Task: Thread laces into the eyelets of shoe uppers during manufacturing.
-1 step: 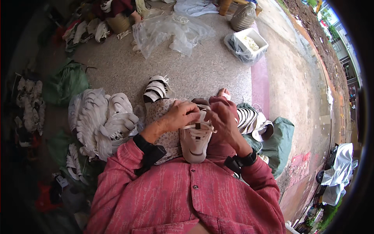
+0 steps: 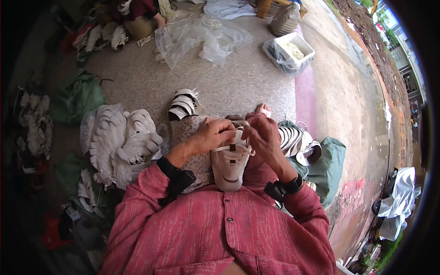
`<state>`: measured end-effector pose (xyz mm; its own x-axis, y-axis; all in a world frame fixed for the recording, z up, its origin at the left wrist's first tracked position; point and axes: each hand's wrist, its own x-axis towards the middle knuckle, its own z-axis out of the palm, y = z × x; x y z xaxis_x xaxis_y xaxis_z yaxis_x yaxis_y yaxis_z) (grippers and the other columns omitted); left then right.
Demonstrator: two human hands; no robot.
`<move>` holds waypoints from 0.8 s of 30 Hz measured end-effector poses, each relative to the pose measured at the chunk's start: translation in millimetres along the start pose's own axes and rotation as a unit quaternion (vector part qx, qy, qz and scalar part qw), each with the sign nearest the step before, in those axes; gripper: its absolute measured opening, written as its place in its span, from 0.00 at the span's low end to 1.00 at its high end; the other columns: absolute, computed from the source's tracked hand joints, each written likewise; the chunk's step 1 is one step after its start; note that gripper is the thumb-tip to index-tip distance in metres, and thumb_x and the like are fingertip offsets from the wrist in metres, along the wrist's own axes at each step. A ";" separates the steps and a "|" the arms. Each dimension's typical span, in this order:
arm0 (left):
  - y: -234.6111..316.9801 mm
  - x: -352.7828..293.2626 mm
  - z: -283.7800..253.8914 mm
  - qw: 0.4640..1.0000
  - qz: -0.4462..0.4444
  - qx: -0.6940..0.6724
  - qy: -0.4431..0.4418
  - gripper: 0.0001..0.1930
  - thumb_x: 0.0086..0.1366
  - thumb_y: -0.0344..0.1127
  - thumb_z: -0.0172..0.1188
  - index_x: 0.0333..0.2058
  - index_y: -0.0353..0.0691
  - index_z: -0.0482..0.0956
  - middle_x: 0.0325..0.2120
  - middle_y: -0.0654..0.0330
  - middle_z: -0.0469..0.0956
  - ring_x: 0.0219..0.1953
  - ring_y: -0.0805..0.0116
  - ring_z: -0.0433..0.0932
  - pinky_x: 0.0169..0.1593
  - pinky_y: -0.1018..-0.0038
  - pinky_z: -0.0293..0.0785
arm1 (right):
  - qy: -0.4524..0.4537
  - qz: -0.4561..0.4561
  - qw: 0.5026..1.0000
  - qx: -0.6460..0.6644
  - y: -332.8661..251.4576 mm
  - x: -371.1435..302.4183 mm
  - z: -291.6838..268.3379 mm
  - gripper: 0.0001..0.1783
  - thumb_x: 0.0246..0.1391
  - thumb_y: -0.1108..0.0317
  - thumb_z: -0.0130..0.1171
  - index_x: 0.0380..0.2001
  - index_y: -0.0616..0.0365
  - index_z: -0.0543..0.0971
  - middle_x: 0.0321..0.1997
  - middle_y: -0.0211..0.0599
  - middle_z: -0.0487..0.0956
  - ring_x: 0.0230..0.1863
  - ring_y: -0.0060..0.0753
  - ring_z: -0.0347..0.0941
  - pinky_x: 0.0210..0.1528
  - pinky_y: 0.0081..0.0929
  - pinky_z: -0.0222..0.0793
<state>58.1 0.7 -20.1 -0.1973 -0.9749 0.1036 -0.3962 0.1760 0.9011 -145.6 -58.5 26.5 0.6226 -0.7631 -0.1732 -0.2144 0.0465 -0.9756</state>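
A white sneaker upper (image 2: pixel 228 167) lies in my lap with its toe toward me, a dark curved line across the toe. A white shoelace (image 2: pixel 222 148) crosses its front and runs up to the eyelets. My left hand (image 2: pixel 213 134) is at the upper's left side, its fingers closed in a pinch by the lace holes. Opposite it, my right hand (image 2: pixel 262 136) is also closed, thumb and fingers pinching at the lace near the top of the opening. The fingers partly hide the lace ends and eyelets.
Nested white shoe uppers (image 2: pixel 107 142) are piled to my left. More striped uppers (image 2: pixel 293 142) lie right, beside a green sack (image 2: pixel 332 167). Ahead are a clear plastic sheet (image 2: pixel 201 39), a white box of laces (image 2: pixel 298 48) and another person's hand (image 2: pixel 159 20).
My right hand has shifted slightly and its fingers look less blurred. The left hand and the sneaker upper stay in place.
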 end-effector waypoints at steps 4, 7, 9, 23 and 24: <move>-1.8 4.3 6.2 0.978 -0.088 -0.186 -0.019 0.11 0.66 0.33 0.57 0.43 0.33 0.74 0.28 0.64 0.79 0.30 0.77 0.77 0.35 0.77 0.72 | -0.021 -0.002 0.998 0.055 -44.9 10.6 5.1 0.13 0.62 0.69 0.55 0.47 0.63 0.73 0.29 0.32 0.77 0.29 0.19 0.71 0.31 0.20 0.67; 2.1 2.8 8.6 0.955 -0.146 -0.256 -0.037 0.17 0.62 0.33 0.60 0.49 0.34 0.73 0.33 0.57 0.81 0.37 0.72 0.78 0.42 0.74 0.75 | -0.090 -0.125 0.983 -0.096 -61.2 26.3 14.6 0.15 0.58 0.72 0.57 0.48 0.62 0.73 0.30 0.37 0.78 0.32 0.30 0.76 0.35 0.28 0.71; -5.8 -2.5 10.5 0.985 0.140 0.082 0.057 0.21 0.60 0.32 0.63 0.51 0.35 0.72 0.41 0.55 0.80 0.41 0.67 0.78 0.46 0.70 0.74 | -0.170 -0.260 0.934 -0.175 -66.5 34.5 20.4 0.17 0.59 0.75 0.55 0.52 0.60 0.72 0.38 0.36 0.78 0.36 0.23 0.75 0.40 0.24 0.71; 20.0 9.1 -6.4 0.948 -0.103 -0.260 -0.154 0.14 0.73 0.42 0.50 0.42 0.37 0.77 0.37 0.68 0.75 0.42 0.78 0.71 0.49 0.78 0.68 | -0.081 0.156 0.984 0.042 -1.4 -22.9 -35.0 0.16 0.65 0.58 0.52 0.36 0.62 0.79 0.22 0.29 0.77 0.17 0.14 0.67 0.16 0.15 0.58; 22.3 11.4 -8.0 0.947 -0.082 -0.263 -0.162 0.15 0.74 0.42 0.49 0.41 0.36 0.77 0.36 0.67 0.75 0.40 0.79 0.70 0.48 0.79 0.68 | -0.078 0.155 0.984 0.046 3.7 -24.2 -31.6 0.16 0.65 0.58 0.52 0.36 0.62 0.79 0.22 0.29 0.77 0.17 0.14 0.67 0.16 0.15 0.58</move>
<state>54.2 -7.5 4.6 -0.4697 -0.8753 -0.1145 0.0403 -0.1508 0.9877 -185.2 -60.2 31.4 0.6474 -0.5947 -0.4767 -0.3478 0.3260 -0.8791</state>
